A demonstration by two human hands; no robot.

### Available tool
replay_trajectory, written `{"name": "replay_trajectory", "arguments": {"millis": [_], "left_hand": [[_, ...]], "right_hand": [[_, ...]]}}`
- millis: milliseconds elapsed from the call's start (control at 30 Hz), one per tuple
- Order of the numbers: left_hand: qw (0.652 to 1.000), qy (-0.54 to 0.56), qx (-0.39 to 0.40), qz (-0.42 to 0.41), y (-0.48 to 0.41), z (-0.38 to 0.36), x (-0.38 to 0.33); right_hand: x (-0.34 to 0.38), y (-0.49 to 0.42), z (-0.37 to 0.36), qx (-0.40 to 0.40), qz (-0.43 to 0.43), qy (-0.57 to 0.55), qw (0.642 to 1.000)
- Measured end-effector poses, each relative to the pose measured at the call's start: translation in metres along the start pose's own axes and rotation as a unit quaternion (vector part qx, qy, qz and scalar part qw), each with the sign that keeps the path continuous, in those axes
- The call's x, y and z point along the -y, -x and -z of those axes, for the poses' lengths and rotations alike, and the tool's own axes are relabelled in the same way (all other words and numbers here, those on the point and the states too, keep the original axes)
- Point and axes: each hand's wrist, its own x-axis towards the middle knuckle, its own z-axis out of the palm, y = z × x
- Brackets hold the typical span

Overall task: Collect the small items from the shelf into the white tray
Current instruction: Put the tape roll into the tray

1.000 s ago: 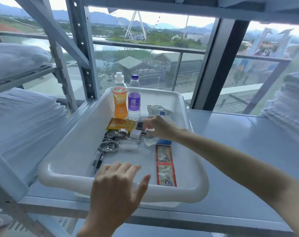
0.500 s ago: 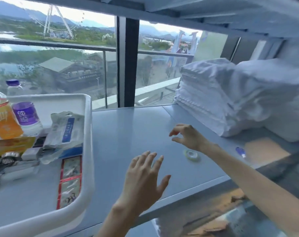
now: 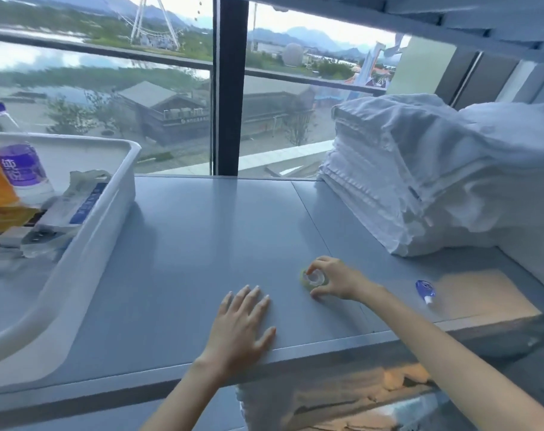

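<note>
Pinching tape roll, right hand; left hand flat, released; folded towels beside

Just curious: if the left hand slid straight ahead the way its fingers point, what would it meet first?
Likely nothing soon: the left hand lies flat on the grey shelf, fingers pointing toward the window. The tape roll sits off to its right, though depth is uncertain.

Place: a linen or housekeeping storeroom, by the look of a hotel or resort.
Shelving: grey metal shelf with another level above and one below.
Linen: tall stack of folded white towels on the shelf.
Supplies: white tray holding bottled drinks and packets.
Window: glass wall overlooking low buildings, a Ferris wheel and mountains.
</note>
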Motion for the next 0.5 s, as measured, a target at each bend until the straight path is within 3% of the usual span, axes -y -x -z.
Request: {"name": "replay_trajectory", "arguments": {"millis": [200, 500], "left_hand": [[0.999, 0.021, -0.022, 0.016, 0.008, 0.010, -0.004], [0.966, -0.043, -0.243, 0.080, 0.060, 0.132, 0.027]], "right_hand": [[0.007, -0.020, -0.001, -0.002, 0.055, 0.008, 0.998], [0.108, -0.043, 0.030, -0.083, 0.241, -0.026, 0.967]]}}
